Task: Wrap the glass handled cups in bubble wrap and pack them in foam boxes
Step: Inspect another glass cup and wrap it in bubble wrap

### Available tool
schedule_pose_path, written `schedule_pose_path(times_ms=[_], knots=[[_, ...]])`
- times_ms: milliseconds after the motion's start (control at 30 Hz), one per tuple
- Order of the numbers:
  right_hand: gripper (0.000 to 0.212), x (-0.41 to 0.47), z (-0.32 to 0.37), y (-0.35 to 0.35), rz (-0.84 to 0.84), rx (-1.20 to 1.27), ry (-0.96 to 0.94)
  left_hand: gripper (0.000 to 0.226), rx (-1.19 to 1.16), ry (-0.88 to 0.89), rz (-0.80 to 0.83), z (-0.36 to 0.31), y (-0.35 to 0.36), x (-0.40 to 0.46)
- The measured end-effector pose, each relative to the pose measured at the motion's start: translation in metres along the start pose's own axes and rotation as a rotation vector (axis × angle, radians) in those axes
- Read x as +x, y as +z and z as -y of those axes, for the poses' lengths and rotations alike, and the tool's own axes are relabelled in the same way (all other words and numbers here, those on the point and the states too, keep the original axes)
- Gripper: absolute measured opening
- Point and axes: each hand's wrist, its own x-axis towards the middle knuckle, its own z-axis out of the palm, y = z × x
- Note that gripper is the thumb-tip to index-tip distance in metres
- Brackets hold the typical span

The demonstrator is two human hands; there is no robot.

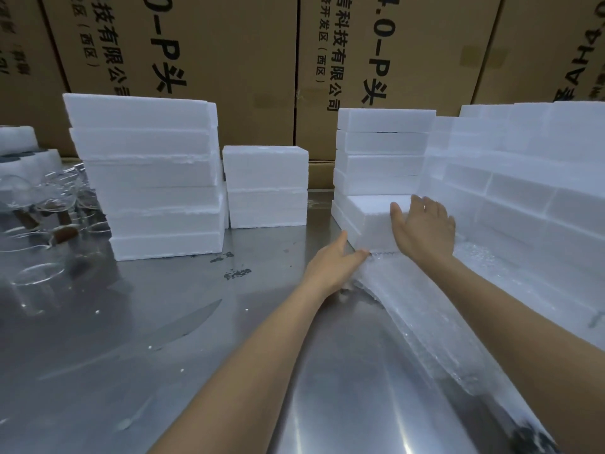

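Beyond both of my hands, a wall of brown cartons (229, 60) carries black print, turned sideways: "0-P头" in large characters and "科技有限公司" with "(西区)" in smaller ones; the rest is cut off or blurred. The steel bench (163, 339) spans the whole area under my forearms. To the right of my right hand (424, 224) stands a large bank of foam boxes (523, 191); directly behind it is a narrower stack (381, 152). Well to the left of my left hand (334, 263) rise a tall stack (147, 175) and a shorter one (266, 185).

My right hand lies flat, fingers straight, on the top of the nearest foam box (373, 221). My left hand, fingers extended, touches that box's near left corner; neither hand is curled round anything. A strip of bubble wrap (409, 306) runs from under the box toward me, between my forearms. The glass handled cups (49, 204) sit far left of my left hand, at the bench edge.
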Motion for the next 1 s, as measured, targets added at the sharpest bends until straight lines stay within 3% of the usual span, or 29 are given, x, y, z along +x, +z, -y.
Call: schedule_pose_path(times_ms=[100, 167, 233, 333, 467, 567, 633, 700, 767, 867, 933, 1000], knots=[[0.042, -0.037, 0.030, -0.010, -0.112, 0.190, -0.136, 0.067, -0.130, -0.009, -0.037, -0.005, -0.003, -0.033], [0.031, -0.070, 0.049, -0.012, -0.102, 0.288, -0.240, 0.066, -0.180, 0.008, -0.053, -0.006, -0.006, -0.060], [0.026, -0.101, 0.064, -0.009, 0.010, 0.381, -0.302, 0.070, -0.149, 0.017, -0.059, -0.006, -0.013, -0.088], [0.023, -0.131, 0.082, -0.003, 0.247, 0.499, -0.202, 0.067, -0.024, -0.009, -0.106, -0.002, -0.028, -0.126], [0.022, -0.157, 0.094, 0.002, 0.428, 0.525, -0.124, 0.042, 0.321, -0.015, -0.134, 0.014, -0.058, -0.172], [0.020, -0.169, 0.094, 0.000, 0.388, 0.409, -0.212, 0.040, 0.669, 0.023, -0.204, 0.022, -0.093, -0.209], [0.021, -0.171, 0.093, -0.002, 0.368, 0.335, -0.263, 0.044, 0.937, -0.003, -0.340, 0.020, -0.117, -0.235], [0.022, -0.170, 0.092, -0.002, 0.376, 0.318, -0.268, 0.051, 1.094, -0.119, -0.533, 0.016, -0.143, -0.259], [0.022, -0.168, 0.092, -0.001, 0.389, 0.322, -0.265, 0.061, 1.154, -0.344, -0.642, 0.014, -0.171, -0.279], [0.021, -0.167, 0.091, 0.001, 0.387, 0.329, -0.267, 0.070, 1.161, -0.731, -0.569, 0.018, -0.206, -0.296], [0.020, -0.167, 0.091, 0.001, 0.385, 0.343, -0.265, 0.067, 1.127, -0.821, -0.514, 0.023, -0.213, -0.300], [0.018, -0.166, 0.090, 0.001, 0.385, 0.364, -0.264, 0.057, 1.162, -0.798, -0.493, 0.029, -0.210, -0.298]])
